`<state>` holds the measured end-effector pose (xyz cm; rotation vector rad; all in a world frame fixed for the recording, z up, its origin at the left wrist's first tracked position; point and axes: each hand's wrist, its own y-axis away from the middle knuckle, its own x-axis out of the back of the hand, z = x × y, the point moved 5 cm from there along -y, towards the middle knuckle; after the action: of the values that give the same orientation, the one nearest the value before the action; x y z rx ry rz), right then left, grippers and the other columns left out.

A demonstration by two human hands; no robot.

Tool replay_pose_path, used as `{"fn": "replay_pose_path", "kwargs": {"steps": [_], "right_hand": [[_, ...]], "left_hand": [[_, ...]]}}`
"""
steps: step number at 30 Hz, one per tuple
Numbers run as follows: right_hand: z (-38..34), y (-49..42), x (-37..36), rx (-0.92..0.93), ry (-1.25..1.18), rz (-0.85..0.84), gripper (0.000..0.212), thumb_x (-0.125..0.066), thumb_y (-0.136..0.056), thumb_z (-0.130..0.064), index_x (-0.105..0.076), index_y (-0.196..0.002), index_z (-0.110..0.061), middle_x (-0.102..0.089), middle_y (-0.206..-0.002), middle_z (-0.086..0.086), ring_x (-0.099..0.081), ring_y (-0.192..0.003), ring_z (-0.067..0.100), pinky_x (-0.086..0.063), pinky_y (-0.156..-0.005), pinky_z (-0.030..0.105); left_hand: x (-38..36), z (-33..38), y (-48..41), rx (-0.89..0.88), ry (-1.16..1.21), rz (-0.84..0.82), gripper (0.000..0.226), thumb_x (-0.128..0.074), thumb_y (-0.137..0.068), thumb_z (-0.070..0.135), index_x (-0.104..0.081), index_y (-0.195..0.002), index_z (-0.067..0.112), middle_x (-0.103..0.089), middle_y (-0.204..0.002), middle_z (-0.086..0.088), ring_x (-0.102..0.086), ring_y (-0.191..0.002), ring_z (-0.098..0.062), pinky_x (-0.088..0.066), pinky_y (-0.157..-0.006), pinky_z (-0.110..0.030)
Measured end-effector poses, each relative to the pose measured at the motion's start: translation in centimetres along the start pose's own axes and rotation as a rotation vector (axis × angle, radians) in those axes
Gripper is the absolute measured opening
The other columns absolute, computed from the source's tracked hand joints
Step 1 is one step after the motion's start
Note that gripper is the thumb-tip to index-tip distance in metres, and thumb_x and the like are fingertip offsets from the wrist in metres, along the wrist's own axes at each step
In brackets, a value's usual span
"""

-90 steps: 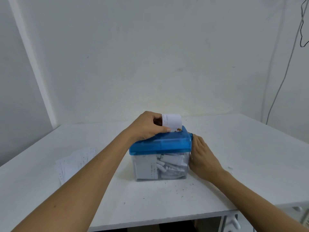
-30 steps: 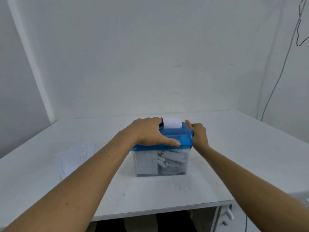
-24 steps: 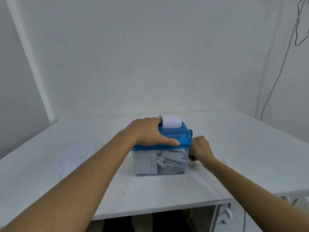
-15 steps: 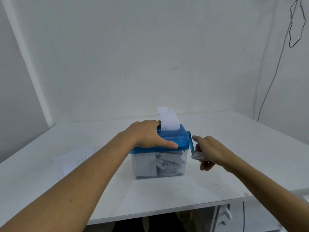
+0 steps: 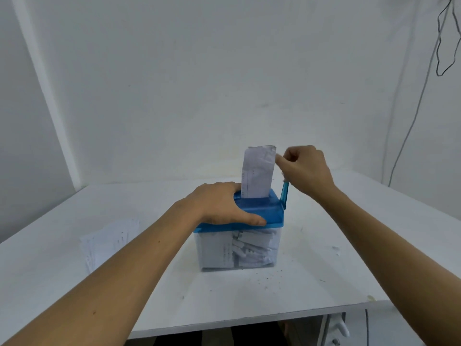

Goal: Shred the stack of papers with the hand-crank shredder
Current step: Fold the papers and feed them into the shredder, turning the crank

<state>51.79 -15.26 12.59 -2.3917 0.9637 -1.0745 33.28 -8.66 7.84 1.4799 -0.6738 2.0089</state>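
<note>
The hand-crank shredder [image 5: 264, 213] stands at frame centre on the white table [image 5: 349, 258]. The left hand [image 5: 219, 204] lies flat on its blue lid, fingers straight. A sheet [image 5: 258, 173] stands in the slot, its lower end hidden. The right hand [image 5: 305, 168] is fisted round the crank [image 5: 284, 192], hiding its knob. The stack of papers [image 5: 109, 238] lies at left, its print unreadable.

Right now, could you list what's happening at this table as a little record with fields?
Lid: blue, on clear bin holding shreds
Paper strip: upright in the lid's slot
Left hand: presses on the lid
Right hand: grips the crank, raised beside the strip
Stack: on table, left of bin
</note>
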Motion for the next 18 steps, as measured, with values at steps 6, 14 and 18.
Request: {"fn": "replay_pose_path", "kwargs": {"steps": [6, 14, 18], "right_hand": [[2.4, -2.2, -4.4, -0.101, -0.093, -0.010, 0.050, -0.061, -0.092, -0.029, -0.039, -0.050, -0.013, -0.040, -0.044, -0.001, -0.041, -0.029, 0.003, -0.033, -0.051, 0.025], [8.1, 2.8, -8.4, -0.367, 0.045, -0.350, 0.036, -0.060, -0.097, -0.009, -0.049, -0.063, -0.005, -0.052, -0.055, 0.006, -0.048, -0.044, 0.013, -0.039, -0.042, 0.018], [8.7, 5.5, -8.0, -0.475, 0.113, -0.500, 0.021, -0.056, -0.097, -0.005, -0.054, -0.076, -0.004, -0.061, -0.063, 0.008, -0.055, -0.049, 0.014, -0.044, -0.046, 0.021]], "left_hand": [[0.1, -0.2, -0.1, -0.002, 0.004, 0.000, 0.081, -0.059, -0.059, 0.094, -0.046, -0.129, 0.054, -0.060, -0.117, 0.023, -0.060, -0.101, -0.010, -0.050, -0.085, -0.032], [0.0, 0.1, 0.1, -0.023, -0.044, 0.042, 0.076, -0.056, -0.064, 0.093, -0.051, -0.126, 0.050, -0.063, -0.109, 0.023, -0.060, -0.094, -0.006, -0.051, -0.085, -0.030], [0.1, 0.1, 0.2, -0.009, -0.056, 0.027, 0.082, -0.055, -0.063, 0.094, -0.050, -0.130, 0.047, -0.062, -0.111, 0.022, -0.060, -0.095, -0.006, -0.050, -0.082, -0.030]]}}
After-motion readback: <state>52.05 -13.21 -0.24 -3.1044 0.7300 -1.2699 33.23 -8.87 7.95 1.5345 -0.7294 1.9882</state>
